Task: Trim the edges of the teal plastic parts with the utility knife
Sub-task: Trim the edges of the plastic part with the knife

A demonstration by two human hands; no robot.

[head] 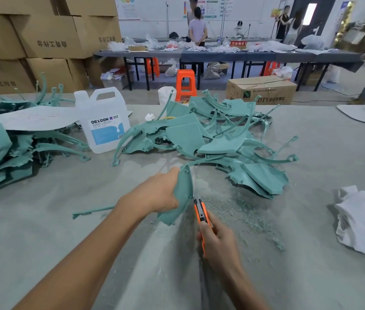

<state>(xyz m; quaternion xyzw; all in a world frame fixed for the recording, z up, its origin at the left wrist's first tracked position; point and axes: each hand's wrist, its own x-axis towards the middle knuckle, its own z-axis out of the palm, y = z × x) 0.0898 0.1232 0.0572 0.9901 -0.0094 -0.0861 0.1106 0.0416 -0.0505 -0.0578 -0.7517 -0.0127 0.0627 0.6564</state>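
We hold the teal part point(182, 193) upright over the table point(65, 231), centre-front, our L hand point(154, 193) curled round its left side. The utility knife point(201, 212) blade meets the part's R edge, our R hand point(218, 240) wrapped round the orange handle. Shavings point(239, 209) just beside; pile of teal parts point(210, 135) behind, jug point(105, 124) back-left, cloth point(360, 222) far R.

teal plastic part point(182, 193), orange-and-black utility knife point(201, 214), white cloth point(360, 222), orange stool point(185, 83)

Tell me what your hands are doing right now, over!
Left hand grips teal part. Right hand grips utility knife, blade at the part's edge. Shavings beside it; nothing blocking.
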